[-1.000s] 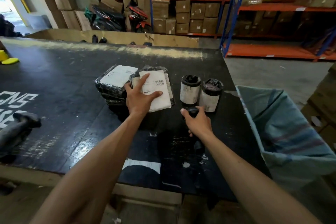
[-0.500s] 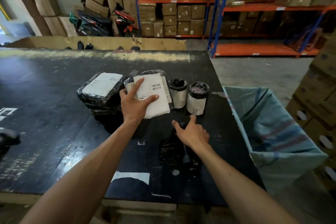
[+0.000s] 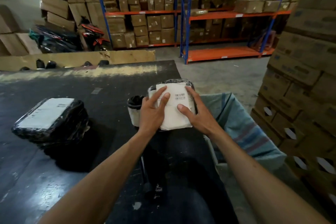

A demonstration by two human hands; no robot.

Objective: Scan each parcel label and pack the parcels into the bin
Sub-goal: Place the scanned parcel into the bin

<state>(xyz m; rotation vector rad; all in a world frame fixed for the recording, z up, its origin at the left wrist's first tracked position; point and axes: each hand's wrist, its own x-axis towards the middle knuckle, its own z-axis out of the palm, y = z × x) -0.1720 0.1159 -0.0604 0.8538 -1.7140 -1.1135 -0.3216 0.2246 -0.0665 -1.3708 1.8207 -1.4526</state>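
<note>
1. Both hands hold one parcel (image 3: 174, 107) above the worktop's (image 3: 109, 85) right edge, next to the bin (image 3: 241, 125).
2. The left hand (image 3: 152, 112) lies flat on the parcel's left side, fingers spread over its white label (image 3: 175, 112).
3. The right hand (image 3: 196, 112) clasps the right side, thumb pressed on the label and fingers curled round the far edge.
4. The label carries two barcodes (image 3: 180, 96), one above the other (the print beside them is too blurred to read).
5. Under the label the parcel is wrapped in black plastic, which shows only along its top and sides.
6. A second black-wrapped parcel (image 3: 49, 120) lies near the worktop's left edge, well apart from the hands; its white label has dark print that cannot be read.
7. One black-topped roll (image 3: 135, 109) with a white wrapper stands just left of the left hand, partly hidden by it.
8. Count of what shows: two flat parcels, one roll, one bin.
9. The bin is a blue woven sack with a reddish stripe, open at the top, standing against the worktop's right edge.
10. A dark cable (image 3: 145, 172) runs along the worktop between the two forearms.
11. Beyond are orange-and-blue racks (image 3: 183, 14) full of brown cartons (image 3: 154, 22), their small labels unreadable.
</note>
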